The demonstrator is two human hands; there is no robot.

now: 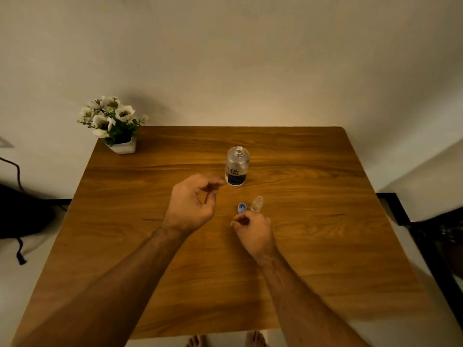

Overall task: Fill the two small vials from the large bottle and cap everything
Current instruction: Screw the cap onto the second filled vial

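Head view, near to far: 2 bare feet (pixel 226 341) show at 6 o'clock, just past the near edge of the wooden table (pixel 313 246), and 2 bare forearms reach up over the tabletop from the lower corners. At the table's middle the right hand (pixel 254 231) rests with its fingers curled narrowly inward, thumb and forefinger almost meeting; whether they pinch anything I cannot tell. Just beyond its knuckles, toward 12 o'clock, stands 1 small clear vial (pixel 257 204), upright and uncapped, touching or nearly touching the fingers. A blue cap (pixel 241 207) lies on the wood just beside the vial at its 9 o'clock. The left hand (pixel 191 202), at 9 o'clock from the cap, hovers loosely cupped with fingers half spread and holds nothing. Farther on, at 1 o'clock from that hand, the large bottle (pixel 237 167) stands upright with an open neck and a dark label. At the far left corner, 11 o'clock, sits a white pot of white flowers (pixel 112 122)
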